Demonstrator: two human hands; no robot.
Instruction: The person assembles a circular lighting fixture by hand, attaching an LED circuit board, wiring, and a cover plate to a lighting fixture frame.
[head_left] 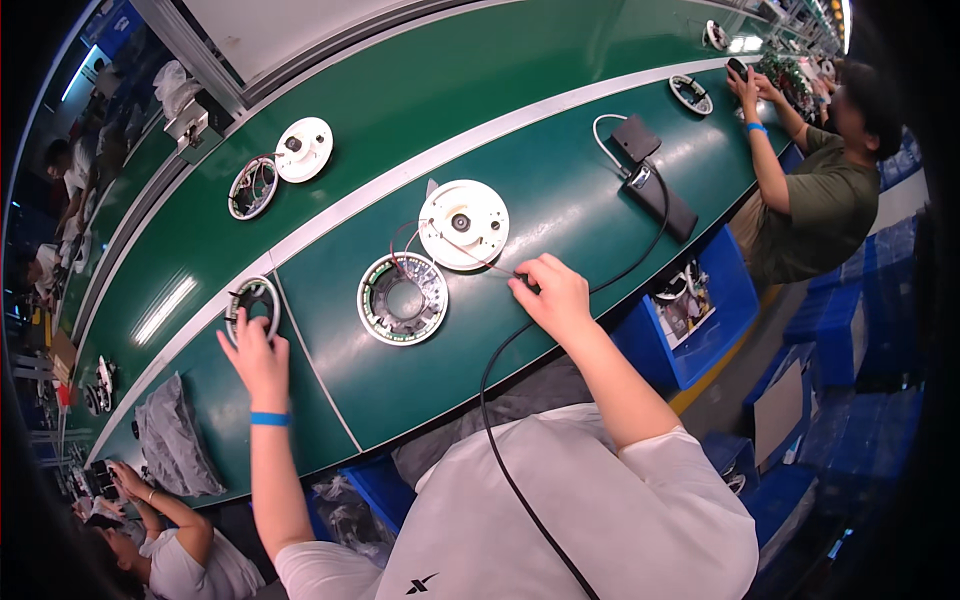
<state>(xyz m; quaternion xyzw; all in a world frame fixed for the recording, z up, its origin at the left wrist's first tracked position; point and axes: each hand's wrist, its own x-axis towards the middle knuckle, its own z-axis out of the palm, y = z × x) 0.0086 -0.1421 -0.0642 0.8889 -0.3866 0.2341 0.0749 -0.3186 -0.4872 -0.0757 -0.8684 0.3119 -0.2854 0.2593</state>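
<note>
My left hand point(258, 360) reaches over a ring-shaped housing point(268, 290) on the green bench, fingers apart and touching it. Closer to the middle lies another white-rimmed ring housing point(435, 315) with a circuit board inside. Thin wires link it to a round white disc point(465, 238) with a dark centre. My right hand point(555, 298) is closed in a pinch on a small black connector point(524, 283), where a thin reddish wire from the disc ends. A black cable point(490, 375) passes under the right wrist and down across my white shirt.
A black box-shaped device point(660, 205) with a cable and a dark square piece point(636, 138) lies to the right. Another disc point(303, 150) and ring point(252, 190) sit beyond the white strip. A blue bin point(725, 300) stands below the bench edge. Co-workers sit on both sides.
</note>
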